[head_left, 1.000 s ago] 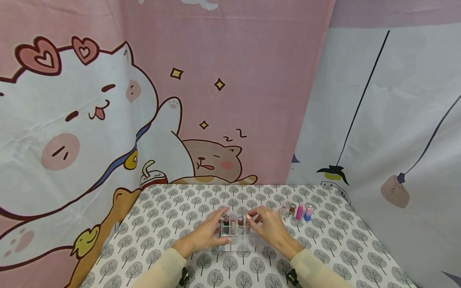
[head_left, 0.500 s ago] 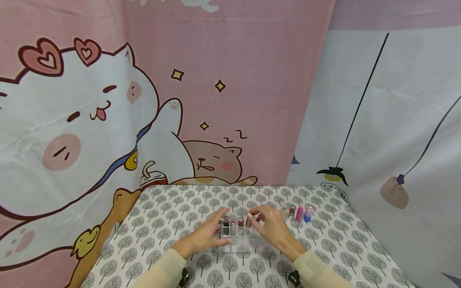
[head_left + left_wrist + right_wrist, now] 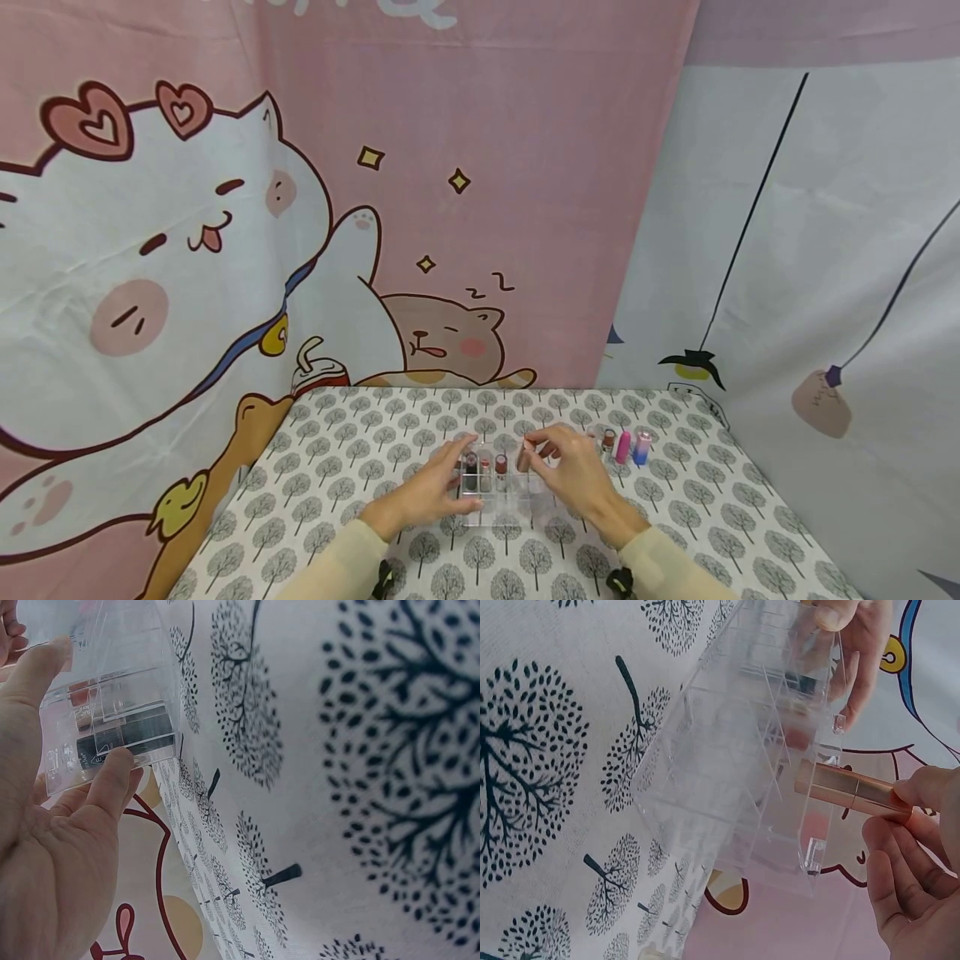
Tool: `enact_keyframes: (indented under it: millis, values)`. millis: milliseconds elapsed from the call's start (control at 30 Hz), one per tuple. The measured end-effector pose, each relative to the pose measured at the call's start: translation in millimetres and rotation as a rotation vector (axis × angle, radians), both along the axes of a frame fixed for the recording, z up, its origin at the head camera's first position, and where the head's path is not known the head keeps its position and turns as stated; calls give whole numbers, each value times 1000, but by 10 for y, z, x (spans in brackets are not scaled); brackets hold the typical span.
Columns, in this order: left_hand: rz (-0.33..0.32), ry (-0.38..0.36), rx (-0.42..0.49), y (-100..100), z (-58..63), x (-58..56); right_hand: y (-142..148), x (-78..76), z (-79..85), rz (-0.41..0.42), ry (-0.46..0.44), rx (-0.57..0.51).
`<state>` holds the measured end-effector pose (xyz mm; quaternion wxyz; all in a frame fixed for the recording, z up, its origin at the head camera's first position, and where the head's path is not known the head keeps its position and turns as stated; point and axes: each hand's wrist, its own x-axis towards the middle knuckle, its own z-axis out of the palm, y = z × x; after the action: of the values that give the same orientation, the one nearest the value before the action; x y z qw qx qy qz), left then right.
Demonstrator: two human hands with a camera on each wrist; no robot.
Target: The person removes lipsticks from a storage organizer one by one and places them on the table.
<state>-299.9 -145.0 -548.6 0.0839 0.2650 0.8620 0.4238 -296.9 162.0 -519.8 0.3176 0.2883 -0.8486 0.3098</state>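
Note:
My left hand [image 3: 423,490] grips the left side of a clear plastic lipstick organizer [image 3: 495,507], its thumb at the front and its fingertips on the side wall. My right hand [image 3: 576,473] pinches the top end of a rose-gold lipstick tube [image 3: 851,791] between thumb and fingers. That tube leans over the organizer's rear right compartment, its lower end right at the rim in the right wrist view. Along the same back row stand a black lipstick [image 3: 471,473], a pinkish lipstick [image 3: 485,475] and a brown-red-capped lipstick [image 3: 501,468]. The front compartments hold nothing visible.
Right of the right hand, a brown-capped tube [image 3: 608,442], a magenta tube [image 3: 623,447] and a pink-to-blue tube [image 3: 642,448] stand in a row. Another is mostly hidden behind that hand. A tree-print cloth [image 3: 697,508] covers the table; a cartoon backdrop [image 3: 555,208] hangs behind.
My right hand has moved slightly right, lifting the rose-gold lipstick tube up from the organizer's back row and tilting it. My left hand stays on the organizer.

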Motion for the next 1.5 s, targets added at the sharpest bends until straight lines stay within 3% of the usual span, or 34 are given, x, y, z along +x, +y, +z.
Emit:
enact_keyframes:
  millis: [600, 1167, 1500]
  values:
    - [-5, -23, 8, -12, 17, 30, 222, 11, 81, -5, 102, -44]
    - [-4, -5, -9, -12, -11, 12, 443, 9, 171, -72, 82, -70]
    - [6, 2, -35, -17, -23, 2, 574, 65, 190, -113, 9, -99]
